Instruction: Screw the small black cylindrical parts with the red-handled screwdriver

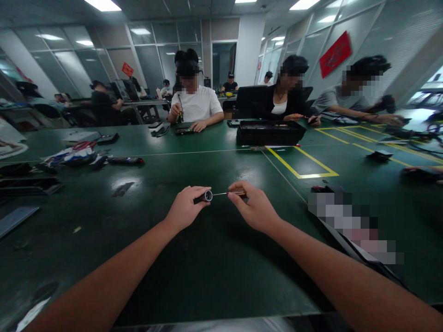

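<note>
Tube [204, 197]: short and dark with a pale ringed end, held above the near middle of the bench [207, 276]; that end points right, apparently to face the tool.
Left hand [187, 205]: thumb and fingers pinching the tube behind its ring, leaving the end uncovered; likely a steadying grip.
Tool [238, 192]: brownish handle, thin shaft pointing left, nearly level, probably to line up with the ring. Whether the tip goes inside, I cannot tell.
Right hand [258, 205]: thumb and fingertips pinching the handle close to the shaft, a hold that suggests fine control.
Black box [272, 132]: on the far side, near the yellow tape [318, 175], well apart from both hands.
Dark cylinder [124, 160]: far left, beside a jumbled heap [74, 154], seemingly placed out of the arms' way.
</note>
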`<state>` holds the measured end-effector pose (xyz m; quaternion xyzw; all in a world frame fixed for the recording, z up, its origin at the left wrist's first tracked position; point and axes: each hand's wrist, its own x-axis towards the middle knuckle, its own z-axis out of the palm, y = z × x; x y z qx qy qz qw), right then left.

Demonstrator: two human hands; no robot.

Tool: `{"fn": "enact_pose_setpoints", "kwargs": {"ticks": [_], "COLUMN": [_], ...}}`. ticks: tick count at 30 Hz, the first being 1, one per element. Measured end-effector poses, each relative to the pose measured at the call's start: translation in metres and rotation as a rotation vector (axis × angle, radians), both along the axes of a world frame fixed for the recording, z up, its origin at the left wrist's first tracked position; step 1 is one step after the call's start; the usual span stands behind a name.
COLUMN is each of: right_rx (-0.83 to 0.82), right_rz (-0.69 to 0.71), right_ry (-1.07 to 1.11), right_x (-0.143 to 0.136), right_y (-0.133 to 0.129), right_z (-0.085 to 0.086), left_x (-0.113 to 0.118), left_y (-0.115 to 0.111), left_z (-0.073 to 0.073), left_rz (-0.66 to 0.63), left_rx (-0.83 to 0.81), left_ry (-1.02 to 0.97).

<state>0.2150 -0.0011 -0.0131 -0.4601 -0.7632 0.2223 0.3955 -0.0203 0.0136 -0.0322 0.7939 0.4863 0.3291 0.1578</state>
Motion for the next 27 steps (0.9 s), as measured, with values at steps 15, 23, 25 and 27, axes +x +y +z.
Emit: {"fn": "enact_pose_setpoints", "kwargs": {"ticks": [15,23,25,27], "right_rx": [-0.087,-0.067,-0.085,-0.127], "right_rz": [0.030,0.002,0.001,-0.019], "right_ry": [0.082,0.219,0.275,0.380], "right_x": [-0.0012,-0.0033,-0.0045,-0.0062], "right_y": [-0.0033,-0.0028,-0.0011,0.0026], "right_z": [0.0006,-0.0036,-0.0047,-0.0065], "left_x": [0.0041,0.0042,0.0049,0.0067], "left_y": [-0.0014,-0.0015,-0.0018,-0.0022], "left_z": [0.0002,0.0013,0.0011,0.0013], "left_rz": [0.006,0.032,0.029,0.022], "left_rx": [-0.015,-0.023,-0.021,-0.010], "left_ry": [0.012,0.020,0.024,0.033]}}
